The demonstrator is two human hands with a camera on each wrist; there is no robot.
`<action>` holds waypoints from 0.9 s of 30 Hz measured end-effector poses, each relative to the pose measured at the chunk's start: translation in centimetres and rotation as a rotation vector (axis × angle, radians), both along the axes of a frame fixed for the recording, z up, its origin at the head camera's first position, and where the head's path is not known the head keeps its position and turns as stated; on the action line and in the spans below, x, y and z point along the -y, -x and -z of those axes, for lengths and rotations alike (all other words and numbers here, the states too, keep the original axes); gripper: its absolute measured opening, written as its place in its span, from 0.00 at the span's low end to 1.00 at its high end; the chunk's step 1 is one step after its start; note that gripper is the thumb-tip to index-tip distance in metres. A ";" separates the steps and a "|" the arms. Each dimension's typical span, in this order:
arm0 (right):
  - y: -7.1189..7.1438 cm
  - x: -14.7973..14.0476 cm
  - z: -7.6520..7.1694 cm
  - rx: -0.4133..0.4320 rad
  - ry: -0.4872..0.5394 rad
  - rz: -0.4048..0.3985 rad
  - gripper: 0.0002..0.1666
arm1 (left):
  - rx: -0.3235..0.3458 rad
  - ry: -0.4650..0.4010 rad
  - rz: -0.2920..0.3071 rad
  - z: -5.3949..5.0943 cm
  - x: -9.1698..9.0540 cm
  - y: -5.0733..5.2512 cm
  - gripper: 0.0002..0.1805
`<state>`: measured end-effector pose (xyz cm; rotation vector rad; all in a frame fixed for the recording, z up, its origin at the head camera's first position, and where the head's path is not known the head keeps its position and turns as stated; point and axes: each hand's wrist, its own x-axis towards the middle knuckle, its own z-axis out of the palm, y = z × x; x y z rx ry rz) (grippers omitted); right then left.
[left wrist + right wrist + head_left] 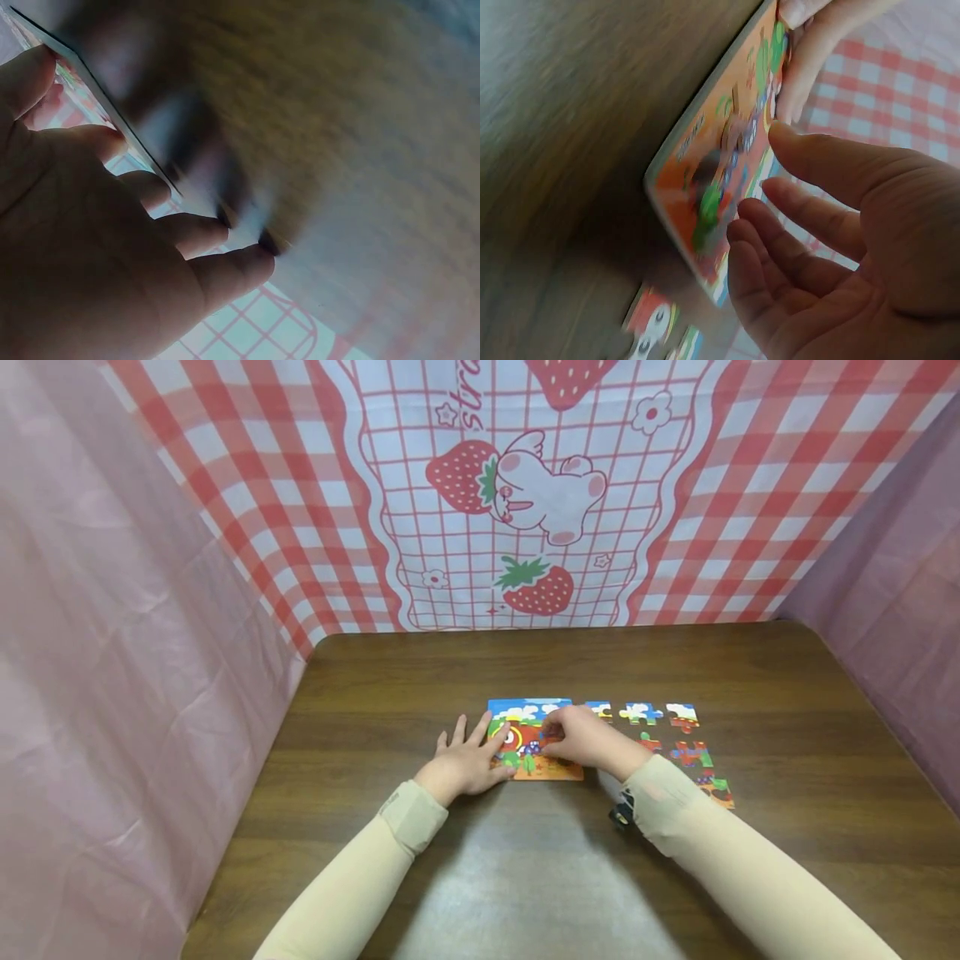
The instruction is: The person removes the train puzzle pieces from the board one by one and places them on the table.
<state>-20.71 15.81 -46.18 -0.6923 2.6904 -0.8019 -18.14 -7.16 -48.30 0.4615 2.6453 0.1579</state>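
Note:
A colourful picture puzzle board (547,772) lies flat on the table, showing blue sky, a red figure and orange ground. My left hand (468,767) rests with spread fingers over its left edge, holding nothing. Over the board's right half, my right hand (585,739) bends loosely, its thumb and fingertips close to the picture. In the right wrist view a gap shows between thumb and fingers, with no piece visible between them. Loose jigsaw pieces lie right of the board, including a cloud piece (641,713) and a red-and-green piece (692,753).
The brown wooden table (375,693) carries more puzzle pieces (716,789) near my right forearm. A strawberry-print cloth (525,493) hangs behind it, and pink curtains (135,652) flank the sides. A small black device (621,812) sits under my right wrist.

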 end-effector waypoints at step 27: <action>0.0 3.0 -0.5 0.028 -0.113 -0.055 0.08 | 0.015 0.031 0.001 -1.1 -0.2 -0.6 0.41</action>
